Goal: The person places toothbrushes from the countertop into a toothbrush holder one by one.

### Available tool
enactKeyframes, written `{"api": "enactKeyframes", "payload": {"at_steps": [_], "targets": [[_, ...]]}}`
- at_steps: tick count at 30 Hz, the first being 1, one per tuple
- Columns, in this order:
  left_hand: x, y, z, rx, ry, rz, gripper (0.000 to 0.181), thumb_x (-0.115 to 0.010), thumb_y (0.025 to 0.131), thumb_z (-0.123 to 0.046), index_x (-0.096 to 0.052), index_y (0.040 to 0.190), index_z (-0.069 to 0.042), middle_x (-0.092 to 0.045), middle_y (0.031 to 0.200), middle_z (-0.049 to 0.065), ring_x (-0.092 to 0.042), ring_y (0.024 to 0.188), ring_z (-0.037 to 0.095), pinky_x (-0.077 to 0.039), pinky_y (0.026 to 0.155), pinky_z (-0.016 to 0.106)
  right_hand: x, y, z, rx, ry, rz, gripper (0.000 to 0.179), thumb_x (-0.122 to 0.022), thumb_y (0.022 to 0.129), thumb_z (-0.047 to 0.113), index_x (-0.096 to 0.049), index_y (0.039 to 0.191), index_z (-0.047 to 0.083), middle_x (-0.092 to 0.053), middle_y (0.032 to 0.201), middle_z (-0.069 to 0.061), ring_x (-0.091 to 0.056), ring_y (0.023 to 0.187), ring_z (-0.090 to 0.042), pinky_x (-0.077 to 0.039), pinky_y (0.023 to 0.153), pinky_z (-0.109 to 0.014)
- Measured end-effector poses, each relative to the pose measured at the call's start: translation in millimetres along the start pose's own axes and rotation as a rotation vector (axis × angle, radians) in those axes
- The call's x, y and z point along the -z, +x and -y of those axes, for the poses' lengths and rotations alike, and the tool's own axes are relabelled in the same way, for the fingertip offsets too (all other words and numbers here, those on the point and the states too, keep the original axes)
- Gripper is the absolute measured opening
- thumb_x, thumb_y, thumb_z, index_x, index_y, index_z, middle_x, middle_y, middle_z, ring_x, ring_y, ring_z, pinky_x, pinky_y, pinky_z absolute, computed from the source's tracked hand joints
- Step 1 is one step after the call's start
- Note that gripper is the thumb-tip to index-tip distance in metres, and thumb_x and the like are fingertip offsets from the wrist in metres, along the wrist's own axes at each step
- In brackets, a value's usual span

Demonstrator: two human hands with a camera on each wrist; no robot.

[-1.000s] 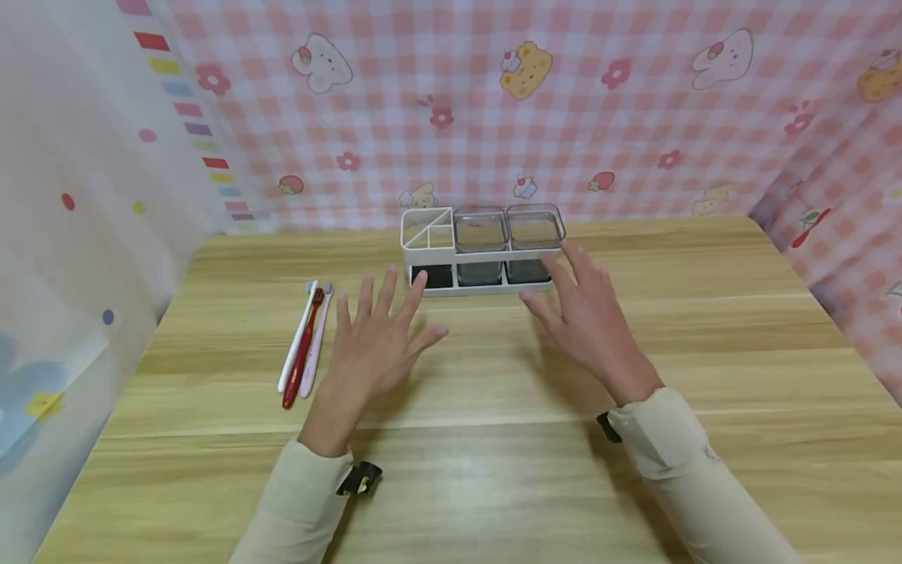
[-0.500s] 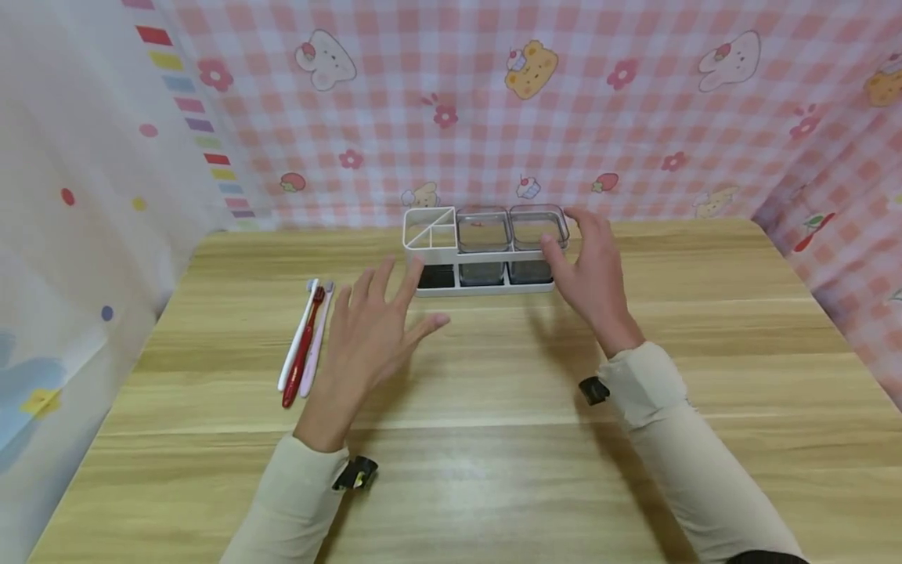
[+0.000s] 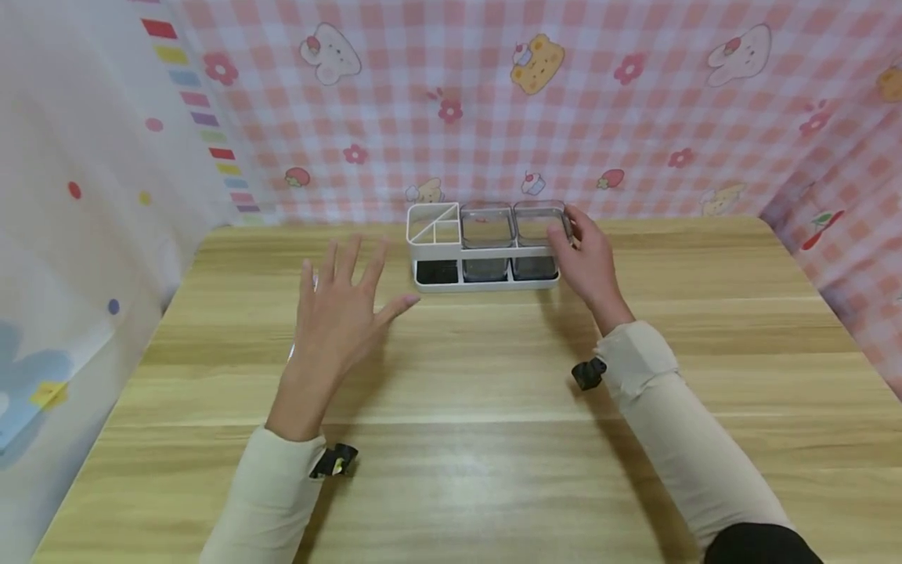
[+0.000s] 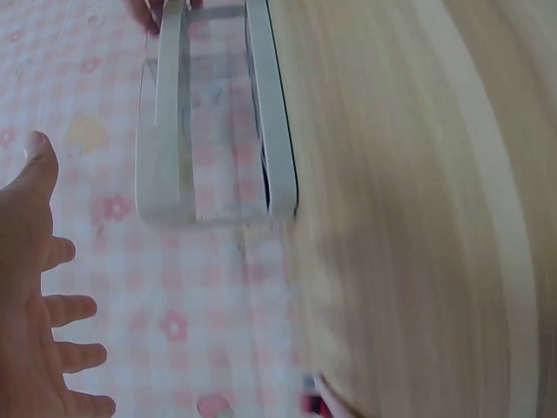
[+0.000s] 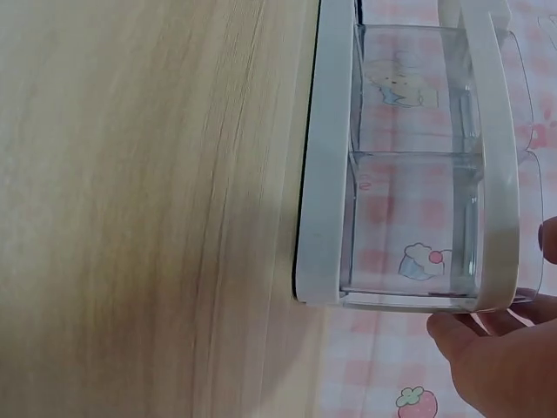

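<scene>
A white toothbrush holder (image 3: 486,254) stands at the back of the table, with a divided section on its left and two clear grey cups beside it. My right hand (image 3: 590,270) grips the right cup (image 3: 539,223), thumb at its front rim and fingers round its right side. In the right wrist view, fingertips (image 5: 448,331) lie against the holder's end. My left hand (image 3: 331,321) hovers with fingers spread, touching nothing. It hides most of the toothbrushes; a sliver of a white toothbrush (image 3: 292,350) shows beside it. The left wrist view catches a red bit at its bottom edge.
The wooden table (image 3: 451,470) spreads in front of the holder. Behind it hangs a pink checked cloth (image 3: 395,94); a white patterned cloth (image 3: 92,258) borders the left side.
My right hand has moved onto the right cup and closed its fingers round it. My left hand has shifted left, from beside the toothbrushes to over them.
</scene>
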State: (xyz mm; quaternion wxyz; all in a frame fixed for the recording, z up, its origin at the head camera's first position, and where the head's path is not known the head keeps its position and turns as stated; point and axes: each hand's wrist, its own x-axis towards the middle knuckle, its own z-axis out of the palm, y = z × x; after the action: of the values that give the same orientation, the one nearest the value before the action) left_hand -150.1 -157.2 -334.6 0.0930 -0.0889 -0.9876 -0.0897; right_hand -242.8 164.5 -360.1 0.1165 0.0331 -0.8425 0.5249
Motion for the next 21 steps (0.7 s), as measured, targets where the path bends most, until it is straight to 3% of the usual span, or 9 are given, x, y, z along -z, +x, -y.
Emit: {"api": "enactKeyframes", "payload": {"at_steps": [4, 15, 18, 21], "targets": [[5.5, -3.4, 20.6, 0.047, -0.023, 0.008, 0.086, -0.042, 0.097, -0.072, -0.02, 0.163, -0.022, -0.017, 0.166, 0.018, -0.008, 0.152, 0.044, -0.004, 0.118, 0.068, -2, 0.3, -1, -0.002, 0.001, 0.002, 0.053, -0.055, 0.104, 0.024, -0.045, 0.15, 0.0, -0.045, 0.153, -0.02, -0.045, 0.138, -0.037, -0.039, 0.113, -0.047], [15.3, -17.3, 68.7, 0.142, -0.057, 0.004, 0.084, -0.036, 0.099, -0.071, -0.016, 0.164, -0.02, -0.013, 0.165, 0.023, -0.008, 0.151, 0.048, -0.011, 0.116, 0.07, -4, -1.9, -6, -0.019, 0.008, -0.006, 0.059, -0.053, 0.105, 0.033, -0.04, 0.155, 0.005, -0.04, 0.157, -0.015, -0.043, 0.141, -0.034, -0.037, 0.115, -0.045], [12.8, -19.8, 75.7, 0.172, -0.076, 0.023, 0.083, -0.037, 0.099, -0.07, -0.014, 0.164, -0.023, -0.013, 0.165, 0.024, -0.017, 0.146, 0.054, -0.027, 0.106, 0.075, -4, -2.6, -7, -0.009, 0.011, -0.007, 0.059, -0.054, 0.105, 0.033, -0.04, 0.155, 0.005, -0.04, 0.157, -0.015, -0.042, 0.141, -0.034, -0.037, 0.115, -0.046], [8.9, -21.4, 81.8, 0.205, -0.099, 0.05, 0.082, -0.039, 0.099, -0.07, -0.012, 0.164, -0.028, -0.016, 0.162, 0.027, -0.029, 0.136, 0.06, -0.041, 0.086, 0.078, -5, -3.7, -7, -0.003, 0.017, -0.013, 0.058, -0.054, 0.105, 0.032, -0.04, 0.154, 0.003, -0.04, 0.157, -0.015, -0.043, 0.141, -0.034, -0.037, 0.115, -0.046]]}}
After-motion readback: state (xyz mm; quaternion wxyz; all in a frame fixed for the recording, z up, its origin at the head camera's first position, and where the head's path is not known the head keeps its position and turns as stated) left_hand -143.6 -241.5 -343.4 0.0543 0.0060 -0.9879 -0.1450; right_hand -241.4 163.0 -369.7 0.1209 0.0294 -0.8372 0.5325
